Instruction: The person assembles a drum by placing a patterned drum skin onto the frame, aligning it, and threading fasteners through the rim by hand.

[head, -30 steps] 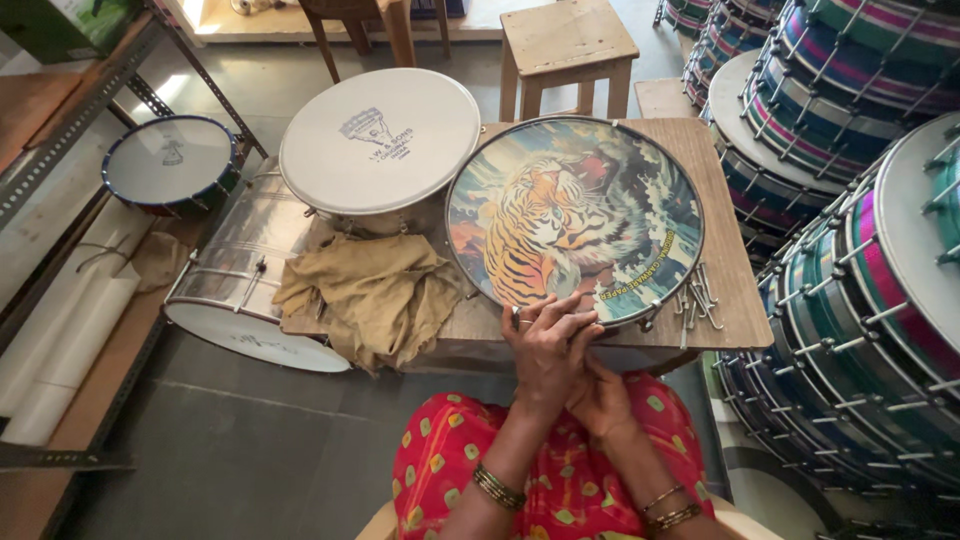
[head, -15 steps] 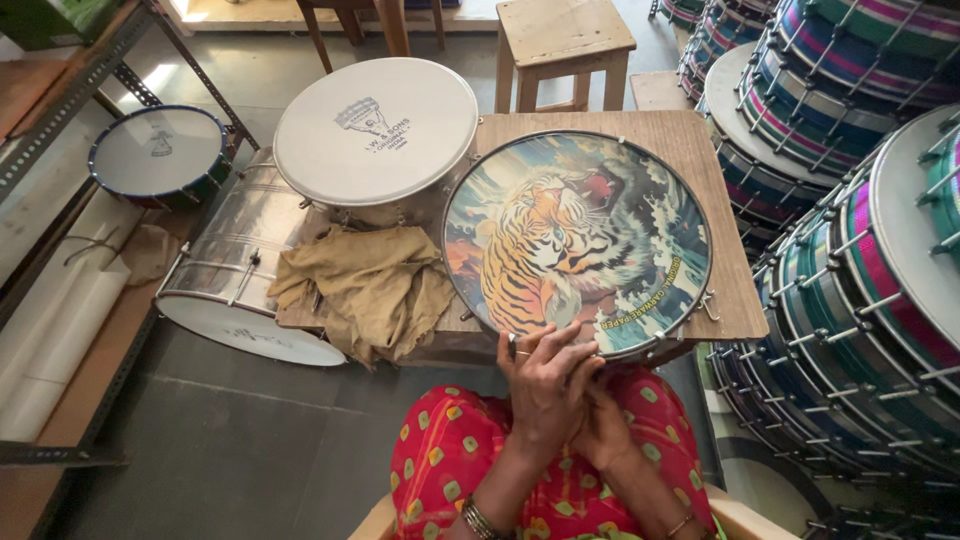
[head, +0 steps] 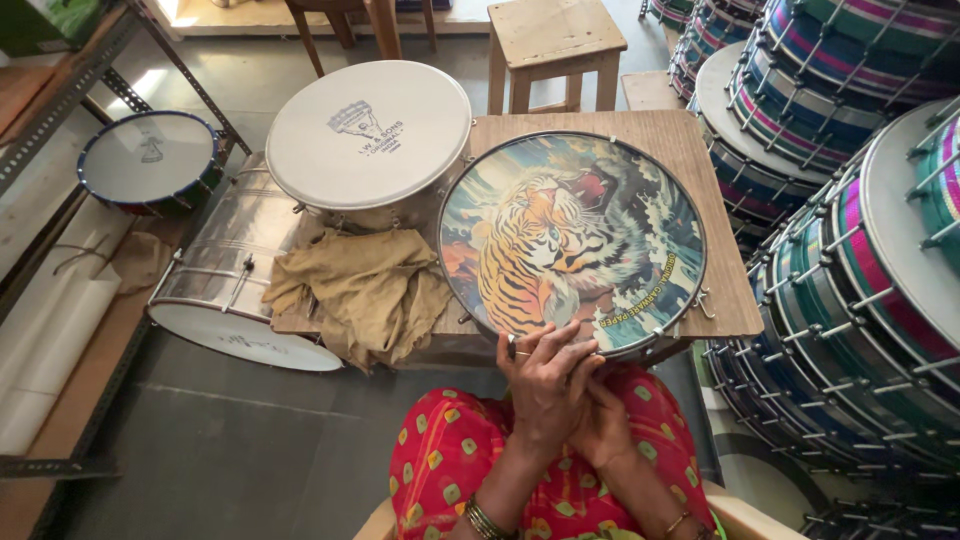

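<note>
Wood: drum overhangs the table.
Hands: left hand grips the rim; right hand hidden, grasp unclear.
Risk: it may tip.

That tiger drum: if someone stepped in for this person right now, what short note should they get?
Left hand: grip on the near rim of the tiger drum, fingers over its edge.
Right hand: tucked under the left at the same rim; what it holds is hidden.
Drum lies flat on the wooden table, beside a tan cloth and a white-headed drum.
Head and hoop are on; whether the tuning hooks are tightened cannot be seen.
</note>
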